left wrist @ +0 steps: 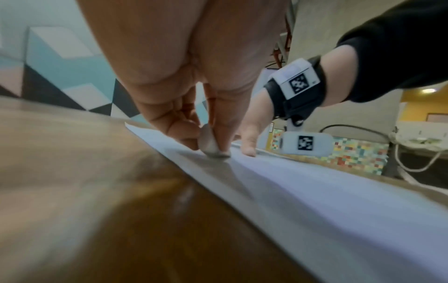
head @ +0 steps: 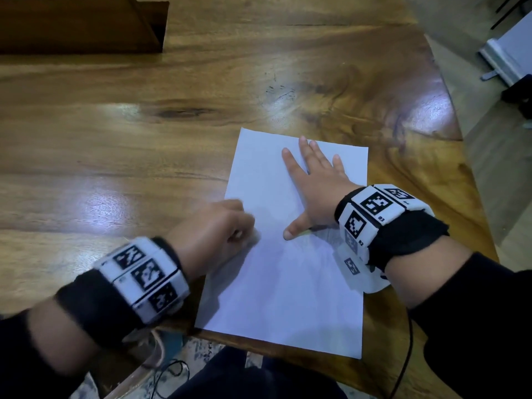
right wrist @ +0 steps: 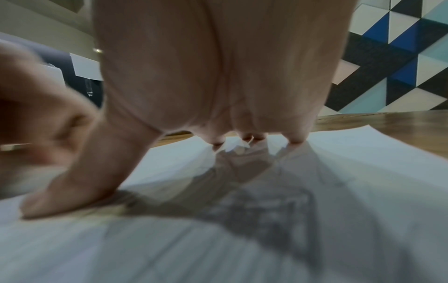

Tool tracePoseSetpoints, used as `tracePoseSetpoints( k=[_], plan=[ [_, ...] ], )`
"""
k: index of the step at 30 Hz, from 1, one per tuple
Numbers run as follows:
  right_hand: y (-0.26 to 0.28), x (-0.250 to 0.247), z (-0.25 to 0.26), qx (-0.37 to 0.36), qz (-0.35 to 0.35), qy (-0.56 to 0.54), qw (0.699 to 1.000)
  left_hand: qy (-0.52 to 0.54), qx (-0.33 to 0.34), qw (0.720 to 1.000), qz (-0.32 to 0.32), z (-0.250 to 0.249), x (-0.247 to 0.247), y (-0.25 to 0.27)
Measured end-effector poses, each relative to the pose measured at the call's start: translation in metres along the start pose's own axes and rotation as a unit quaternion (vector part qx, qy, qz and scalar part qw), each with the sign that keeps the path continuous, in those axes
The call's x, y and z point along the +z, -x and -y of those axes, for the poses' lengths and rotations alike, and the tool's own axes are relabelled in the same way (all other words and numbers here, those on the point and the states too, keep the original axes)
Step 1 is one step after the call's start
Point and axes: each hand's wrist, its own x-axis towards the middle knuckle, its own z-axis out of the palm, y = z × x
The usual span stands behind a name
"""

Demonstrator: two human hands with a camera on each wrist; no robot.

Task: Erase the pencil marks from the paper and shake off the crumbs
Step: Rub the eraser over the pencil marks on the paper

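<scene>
A white sheet of paper (head: 288, 283) lies near the table's front edge. Grey pencil marks (head: 331, 236) show under my right wrist, and as a blurred grey patch (right wrist: 261, 212) in the right wrist view. My right hand (head: 313, 180) lies flat on the paper with fingers spread. My left hand (head: 218, 234) pinches a small whitish eraser (left wrist: 209, 143) between thumb and fingers, its lower end touching the paper (left wrist: 315, 191) near the left edge. The head view of that hand is motion-blurred.
The wooden table (head: 144, 139) stretches far and left of the sheet. A dark wooden box (head: 80, 24) stands at the back left. The table's curved right edge (head: 460, 156) runs close to the paper. A black cable (head: 403, 355) hangs below my right arm.
</scene>
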Motion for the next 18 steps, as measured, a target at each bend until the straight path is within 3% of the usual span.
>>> tracePoseSetpoints(
  k=[4,5,9,11,16,18],
  plan=[
    [0.001,-0.001,-0.001,-0.001,-0.001,-0.003,1.000,0.031,-0.013,0.992,0.120,0.002,0.004,0.032],
    [0.000,0.000,0.000,-0.001,-0.002,-0.002,1.000,0.036,-0.018,0.993,0.114,0.004,0.001,0.027],
    [0.001,0.001,-0.001,-0.002,-0.004,-0.003,1.000,-0.015,-0.052,0.998,-0.027,0.007,-0.012,-0.013],
    [0.000,0.000,-0.001,-0.002,-0.004,0.000,1.000,-0.010,-0.051,0.997,-0.048,0.008,-0.007,-0.011],
    [0.001,0.000,0.000,-0.001,-0.002,0.000,1.000,0.049,-0.028,0.995,0.082,0.000,0.004,0.033],
    [0.001,0.000,0.000,-0.001,-0.002,-0.001,1.000,0.035,-0.028,0.996,0.080,0.002,-0.001,0.019]
  ],
)
